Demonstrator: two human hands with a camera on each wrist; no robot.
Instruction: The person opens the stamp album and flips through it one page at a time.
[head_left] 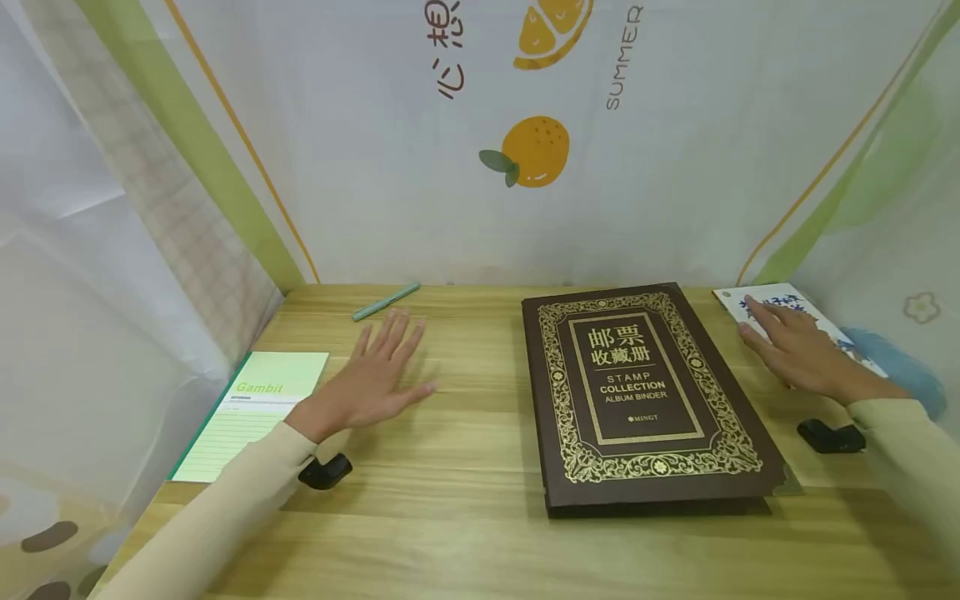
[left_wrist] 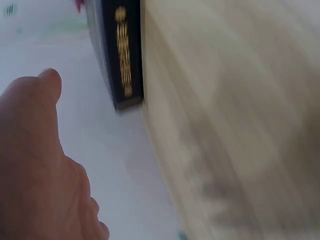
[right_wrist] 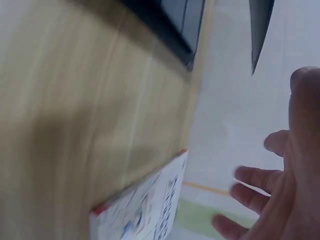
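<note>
Left sleeve (head_left: 202,525): nearest the camera, overlapping the notebook's near corner in the head view; best kept lifted so it doesn't drag the cover.
Notebook (head_left: 247,417): pale green, lying at the left edge of the table (head_left: 465,433), partly hidden by your sleeve.
Left hand (head_left: 367,383): fingers spread, holding nothing, raised over the wood; fingertips blurred.
Pen (head_left: 386,302): green, near the far edge, just past your left fingertips; it may roll if brushed.
Album (head_left: 641,396): dark brown, flat, between your 2 hands, touching neither. Spine faces left; right-wrist view shows its 2 covers apart at the free edge. Judged heavy: any grip wants 1 hand on the spine, 1 squeezing both covers.
Right hand (head_left: 806,350): fingers parted, holding nothing, above the booklet.
Booklet (right_wrist: 150,205): white, far right; approach it flat-handed, from its edge.
</note>
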